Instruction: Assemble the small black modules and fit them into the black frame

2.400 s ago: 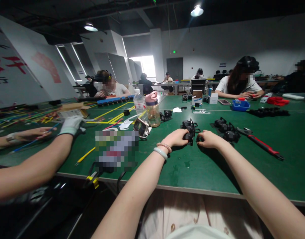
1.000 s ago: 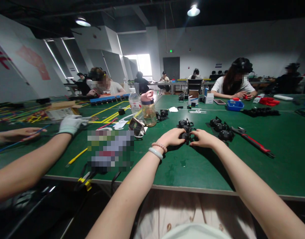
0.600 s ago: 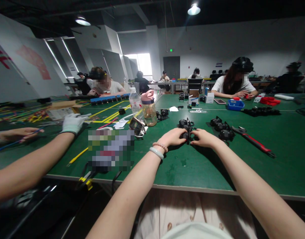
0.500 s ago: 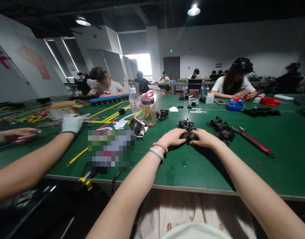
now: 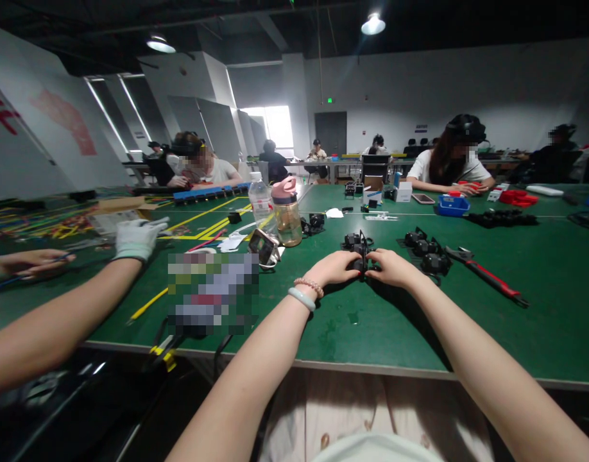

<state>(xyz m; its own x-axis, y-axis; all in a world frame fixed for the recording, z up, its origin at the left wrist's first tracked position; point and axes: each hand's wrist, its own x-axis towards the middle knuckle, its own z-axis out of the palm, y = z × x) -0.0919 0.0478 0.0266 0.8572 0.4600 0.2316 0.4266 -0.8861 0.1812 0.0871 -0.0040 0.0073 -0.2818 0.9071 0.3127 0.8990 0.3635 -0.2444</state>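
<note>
On the green table (image 5: 323, 321), a black mechanical assembly with rounded blocks (image 5: 356, 241) stands between my two hands. My left hand (image 5: 337, 268), with a bead bracelet and a pale bangle at the wrist, grips its left side with the fingers closed. From the right, my right hand (image 5: 389, 267) pinches the same assembly. Its lower part is partly covered by my fingers. A similar black assembly (image 5: 426, 251) lies right of my right hand, and beyond it is a pair of pliers with red-and-black handles (image 5: 491, 276).
Left of my arms stand a pink-lidded bottle (image 5: 287, 215), a clear water bottle (image 5: 260, 199) and a small boxy device (image 5: 264, 247). A co-worker's gloved hand (image 5: 136, 240) works at far left. A blue bin (image 5: 453, 205) and a phone (image 5: 423, 199) lie at the back right.
The view has shifted very slightly. Both my hands stay on the black assembly in nearly the same place. The co-worker's gloved hand at left has moved a little.
</note>
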